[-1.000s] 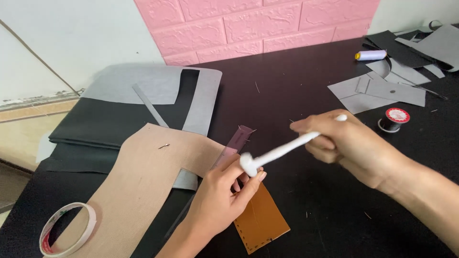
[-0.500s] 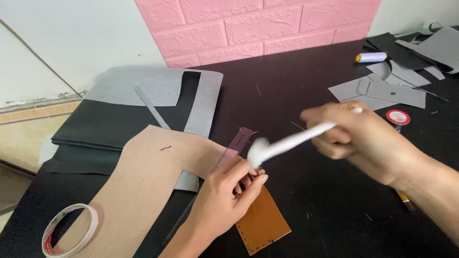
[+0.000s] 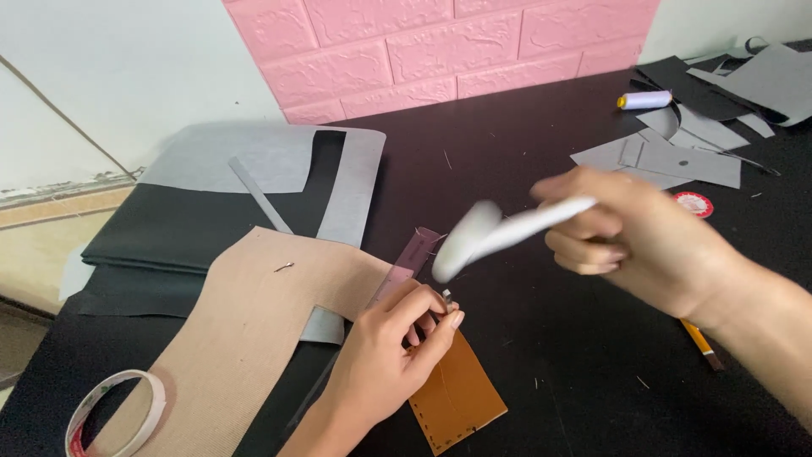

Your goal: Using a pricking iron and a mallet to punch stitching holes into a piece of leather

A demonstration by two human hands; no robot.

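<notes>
Left hand (image 3: 385, 360): low centre, resting on the tabletop (image 3: 524, 178), fingers curled narrow, grip pinching a small metal piece (image 3: 446, 296) at the top edge of the brown leather piece (image 3: 457, 393); fingertips touching that leather.

Right hand (image 3: 630, 237): raised above the tabletop, right of centre, grip wrapped tight round the handle of a white mallet (image 3: 499, 233); mallet blurred, head pointing left and down, hanging just above the left hand's fingers, apart from them.

Brown leather piece: flat on the dark tabletop, under and just right of the left hand, stitch holes along the lower edge, tilted.

Mauve strip (image 3: 410, 258): narrow, lying slantwise, lower end running under the left hand's fingers, upper end near the mallet head.

Tan sheet (image 3: 245, 330): large, flat, left of the left hand, a small pin (image 3: 284, 267) lying on it.

Grey and black sheets (image 3: 211, 211): stacked at the left rear, a thin grey strip lying across them.

Tape roll (image 3: 114, 415): bottom left corner, beside the tan sheet.

Pencil (image 3: 700, 345): on the tabletop below the right wrist, partly hidden.

Thread spool (image 3: 644, 100): pale, lying on its side at the far right rear, near the grey scraps (image 3: 668, 156).

Round red-rimmed item (image 3: 695, 203): just behind the right hand, partly covered.

Pink brick wall (image 3: 440, 51): behind the tabletop.
</notes>
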